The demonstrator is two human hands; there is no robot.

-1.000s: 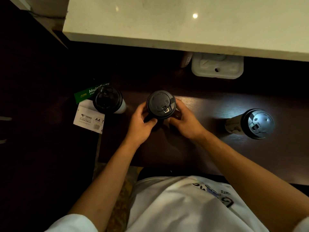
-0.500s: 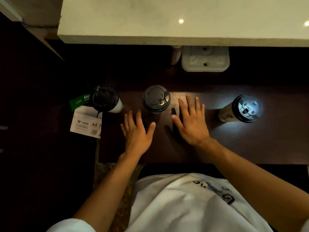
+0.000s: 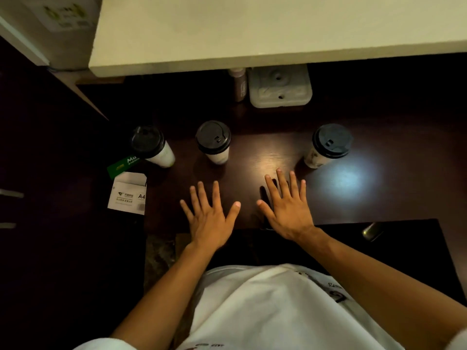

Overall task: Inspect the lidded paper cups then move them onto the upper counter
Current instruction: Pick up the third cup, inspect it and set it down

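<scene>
Three white paper cups with black lids stand upright in a row on the dark lower counter [image 3: 379, 198]: a left cup [image 3: 151, 145], a middle cup [image 3: 214, 141] and a right cup [image 3: 328, 145]. My left hand [image 3: 208, 214] lies flat with fingers spread, a little in front of the middle cup. My right hand [image 3: 286, 205] also lies flat and spread, between the middle and right cups, nearer to me. Neither hand touches a cup. The pale upper counter [image 3: 252, 34] juts out above and behind the cups.
A pack of A4 paper [image 3: 127, 193] with a green label lies at the left edge beside the left cup. Under the upper counter sit a white moulded tray [image 3: 279, 88] and a small brown bottle [image 3: 238, 84]. A metal handle [image 3: 371, 231] shows at lower right.
A second ago both hands held the middle cup. They let it go and drew back toward me, flat on the lower counter. The view has tilted, so the cups sit higher in frame.
</scene>
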